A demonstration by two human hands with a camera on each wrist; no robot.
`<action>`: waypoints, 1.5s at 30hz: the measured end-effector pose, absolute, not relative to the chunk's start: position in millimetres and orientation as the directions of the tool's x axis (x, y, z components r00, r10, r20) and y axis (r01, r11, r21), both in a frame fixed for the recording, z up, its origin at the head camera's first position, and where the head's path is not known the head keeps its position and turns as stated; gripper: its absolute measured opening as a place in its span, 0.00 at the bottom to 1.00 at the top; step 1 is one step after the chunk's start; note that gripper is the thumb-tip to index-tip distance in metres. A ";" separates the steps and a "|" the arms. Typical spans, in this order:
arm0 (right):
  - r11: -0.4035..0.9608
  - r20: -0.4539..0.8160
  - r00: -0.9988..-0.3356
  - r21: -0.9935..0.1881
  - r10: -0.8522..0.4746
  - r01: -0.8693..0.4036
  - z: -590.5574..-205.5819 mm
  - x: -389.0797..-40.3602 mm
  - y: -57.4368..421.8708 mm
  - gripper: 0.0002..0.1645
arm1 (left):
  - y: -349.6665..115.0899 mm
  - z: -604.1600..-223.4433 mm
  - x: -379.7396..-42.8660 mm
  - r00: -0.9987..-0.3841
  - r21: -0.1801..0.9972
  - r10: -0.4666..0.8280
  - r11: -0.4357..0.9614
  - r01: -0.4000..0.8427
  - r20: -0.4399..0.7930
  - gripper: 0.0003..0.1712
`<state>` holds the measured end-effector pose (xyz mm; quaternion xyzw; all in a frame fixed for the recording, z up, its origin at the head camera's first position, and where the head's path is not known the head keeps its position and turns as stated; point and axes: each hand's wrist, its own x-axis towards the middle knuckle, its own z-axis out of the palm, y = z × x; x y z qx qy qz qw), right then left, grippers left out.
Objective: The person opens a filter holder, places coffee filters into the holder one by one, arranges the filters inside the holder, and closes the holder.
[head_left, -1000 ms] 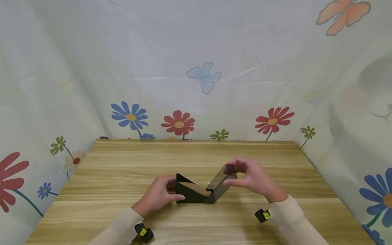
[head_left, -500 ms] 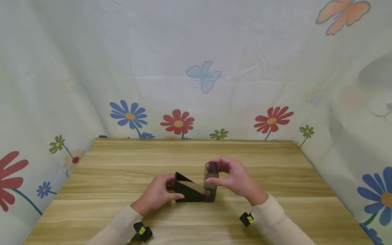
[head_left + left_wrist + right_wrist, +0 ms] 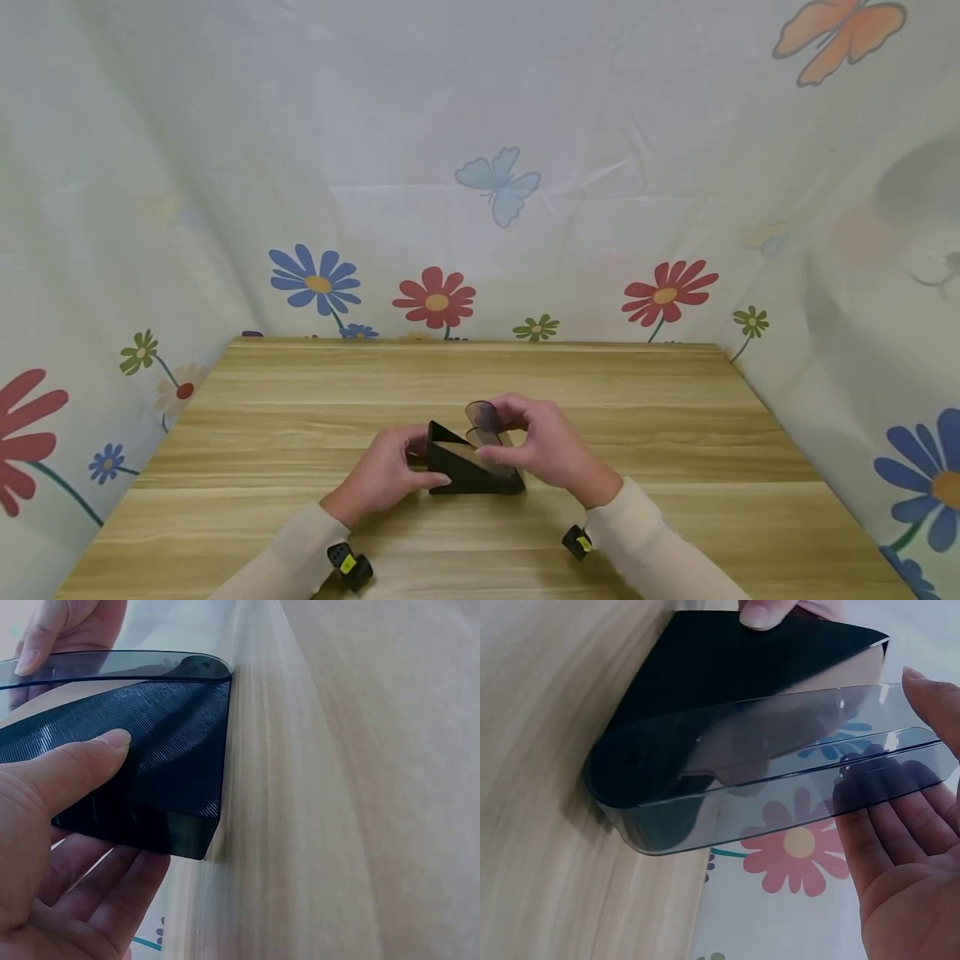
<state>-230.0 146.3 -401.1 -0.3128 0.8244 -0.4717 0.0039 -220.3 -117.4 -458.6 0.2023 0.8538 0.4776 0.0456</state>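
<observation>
A black wedge-shaped coffee filter holder [image 3: 467, 477] stands on the wooden table, with brown filter paper [image 3: 454, 452] inside. My left hand [image 3: 384, 473] grips its tall end, thumb on the near ribbed side and fingers on the other side. The smoky clear lid [image 3: 765, 761] pivots at the low end of the holder and is tilted partly down over the paper. Around the lid's free end, my right hand [image 3: 546, 442] has its thumb on one side and its fingers on the other. In the left wrist view, the lid overlaps the top of the black body.
The wooden table [image 3: 300, 392] reaches back to a white curtain [image 3: 360, 150] printed with flowers and butterflies. A small black wrist camera [image 3: 351, 567] sits at the left cuff, another wrist camera [image 3: 577, 542] at the right.
My right hand has moved left, swinging the lid from leaning outward on the right, through upright, to tilted over the holder. My left hand and the black body have stayed put.
</observation>
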 end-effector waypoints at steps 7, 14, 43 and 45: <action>0.358 0.250 -0.794 -0.789 -0.555 -0.499 -411.5 -232.4 140.0 0.27 | -118.6 -458.8 -219.7 -0.913 0.838 0.387 0.451 0.308 0.128 0.20; 0.387 0.217 -0.786 -0.775 -0.579 -0.499 -416.1 -232.9 134.7 0.27 | -118.3 -459.0 -219.4 -0.915 0.833 0.385 0.463 0.304 0.120 0.20; 0.495 0.121 -0.788 -0.718 -0.603 -0.489 -419.7 -232.8 127.8 0.29 | -118.4 -461.5 -220.4 -0.912 0.808 0.395 0.498 0.315 0.112 0.24; 0.494 0.120 -0.788 -0.720 -0.604 -0.488 -420.3 -233.3 128.9 0.28 | -117.6 -461.9 -221.3 -0.911 0.805 0.396 0.500 0.318 0.113 0.24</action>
